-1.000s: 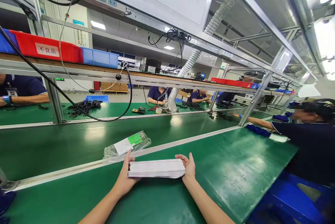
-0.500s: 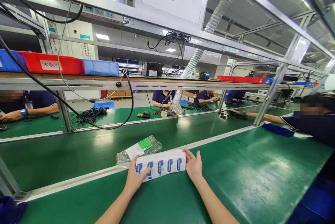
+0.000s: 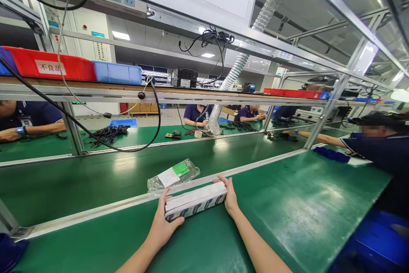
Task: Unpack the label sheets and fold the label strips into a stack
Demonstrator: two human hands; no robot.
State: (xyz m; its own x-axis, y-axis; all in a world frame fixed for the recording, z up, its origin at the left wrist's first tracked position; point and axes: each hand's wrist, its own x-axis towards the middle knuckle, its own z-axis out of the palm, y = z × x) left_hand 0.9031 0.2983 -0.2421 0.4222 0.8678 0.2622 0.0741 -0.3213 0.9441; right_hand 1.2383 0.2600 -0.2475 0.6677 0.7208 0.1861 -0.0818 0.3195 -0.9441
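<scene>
Between my two hands is a long white stack of labels or cards [image 3: 196, 200] with blue print along its near side. My left hand [image 3: 164, 219] wraps round its left end, the thumb along the near side. At the right end, my right hand [image 3: 229, 196] presses against the stack with fingers over the far corner. Just beyond, a clear plastic bag [image 3: 174, 176] with a white and green label lies across the metal rail.
A green work surface [image 3: 287, 213] spreads around my hands, with a metal rail [image 3: 96, 212] behind it. Red [image 3: 51, 65] and blue bins [image 3: 117, 73] stand on the shelf above. A hanging black cable [image 3: 159, 124] loops down. Other people sit beyond and at the right.
The stack has tilted, so its white top now shows and its printed side faces lower. My right hand's fingers have moved onto the far corner. The camera view has shifted slightly.
</scene>
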